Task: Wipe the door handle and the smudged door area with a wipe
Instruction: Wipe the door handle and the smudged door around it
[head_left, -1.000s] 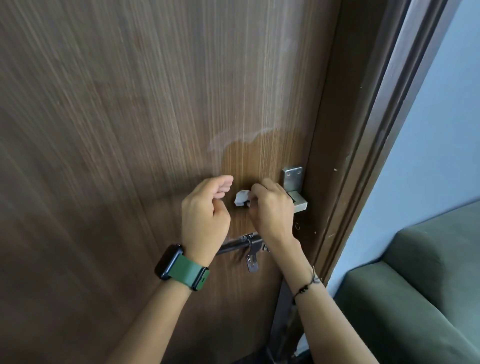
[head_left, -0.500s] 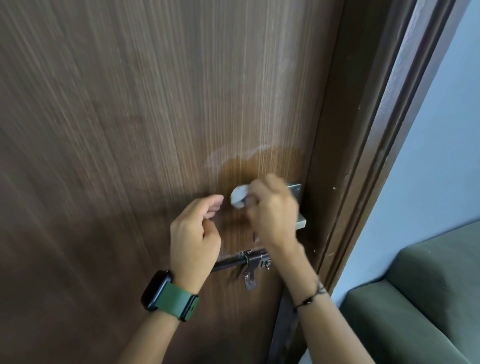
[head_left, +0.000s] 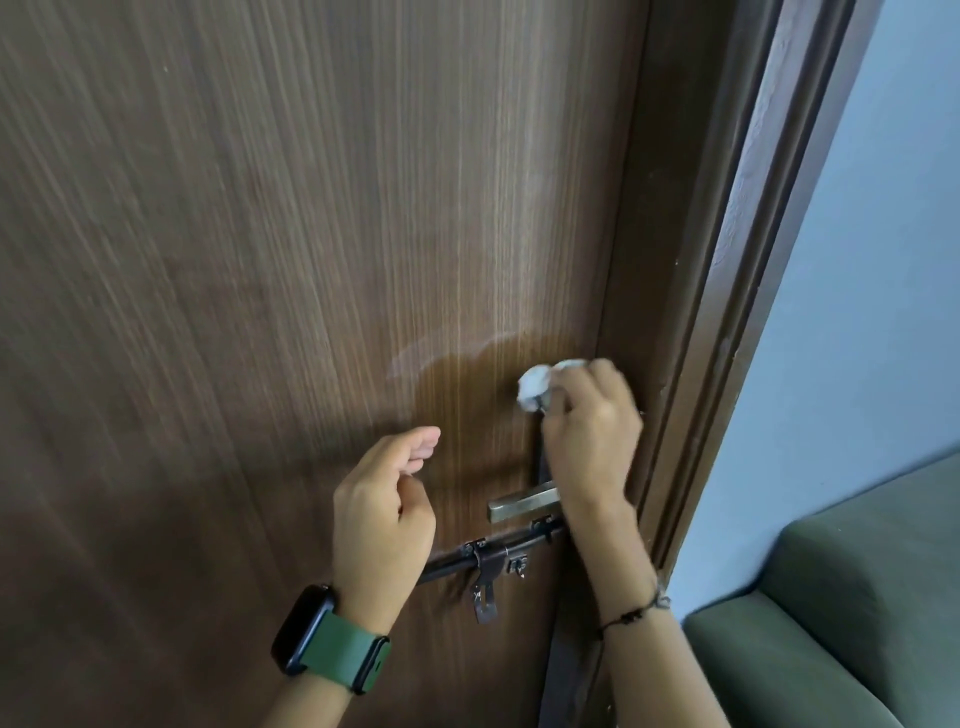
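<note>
Wipe (head_left: 535, 387): we hold it bunched in the right hand (head_left: 592, 421), pressed to the door (head_left: 311, 260) just above the door handle (head_left: 522, 505). We judge the work partly done: a darker damp patch (head_left: 467, 379) spreads left of the wipe, with a pale smudge (head_left: 410, 361) at its upper left edge to clear. Our left hand (head_left: 382, 514) hangs loosely curled, gripping nothing, above the bolt (head_left: 488, 564).

A crumpled white wipe (head_left: 535, 388) pressed against the brown wood-grain door (head_left: 311, 234), above the metal lever handle (head_left: 522, 503), beside a pale smudge (head_left: 415, 358).
</note>
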